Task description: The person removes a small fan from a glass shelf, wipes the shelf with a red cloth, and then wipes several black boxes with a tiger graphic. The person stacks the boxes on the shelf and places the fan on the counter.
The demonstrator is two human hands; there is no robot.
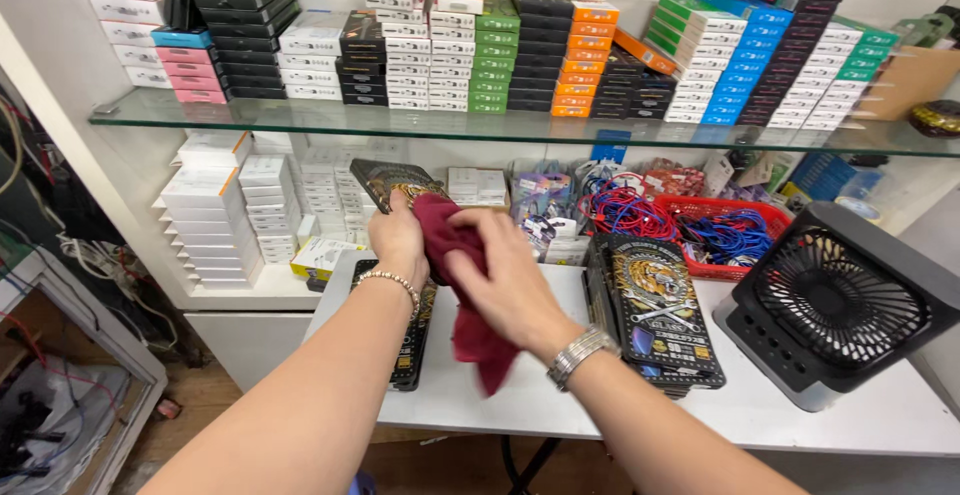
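My left hand (397, 240) grips a flat dark patterned box (388, 180) by its lower edge and holds it up in front of the shelves. My right hand (505, 275) presses a dark red cloth (470, 330) against that box; the cloth hangs down below my palm. A beaded bracelet sits on my left wrist and a metal watch on my right. More flat dark boxes (412, 340) lie on the white table (860, 420) just under my left forearm.
A stack of patterned dark boxes (660, 305) lies to the right of my hands. A black fan (840, 300) stands at the right. A red basket (745, 225) holds cables. A glass shelf (300, 120) carries many stacked small boxes; white boxes (205, 220) are piled lower left.
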